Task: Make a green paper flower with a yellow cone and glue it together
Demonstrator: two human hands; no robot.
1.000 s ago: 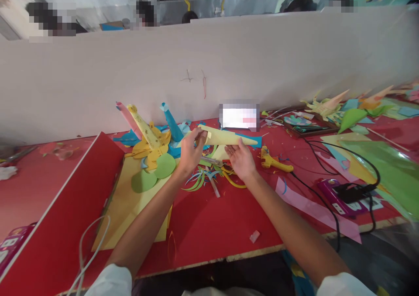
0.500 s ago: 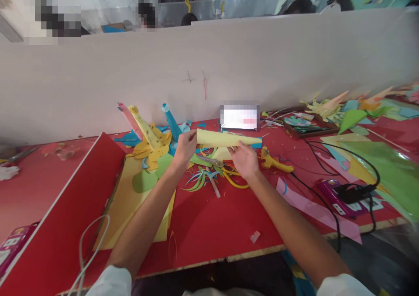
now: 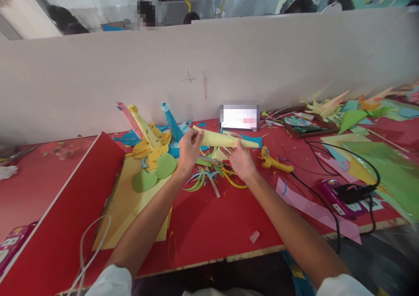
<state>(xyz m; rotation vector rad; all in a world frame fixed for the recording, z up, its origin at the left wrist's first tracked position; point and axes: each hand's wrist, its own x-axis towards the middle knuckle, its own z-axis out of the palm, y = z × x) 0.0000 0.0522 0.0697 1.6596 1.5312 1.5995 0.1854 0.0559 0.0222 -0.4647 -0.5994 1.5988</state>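
A pale yellow paper cone (image 3: 220,139) is held sideways in both hands above the red tabletop (image 3: 212,230).
The left hand (image 3: 189,151) pinches the wide end between thumb and fingers; the right hand (image 3: 241,161) holds it toward the narrow end, thumb on the near face and fingers beneath, with blue paper (image 3: 257,142) showing behind that tip. Under and around the hands lie scissors (image 3: 212,160) and curled paper strips (image 3: 197,183); a yellow glue gun (image 3: 276,162) rests just right of them. Further left, two green paper circles (image 3: 165,165) lie near upright pink (image 3: 130,120), star-patterned yellow (image 3: 144,129) and blue (image 3: 173,123) paper cones; a lit screen (image 3: 239,118) stands behind, by the partition (image 3: 278,60).
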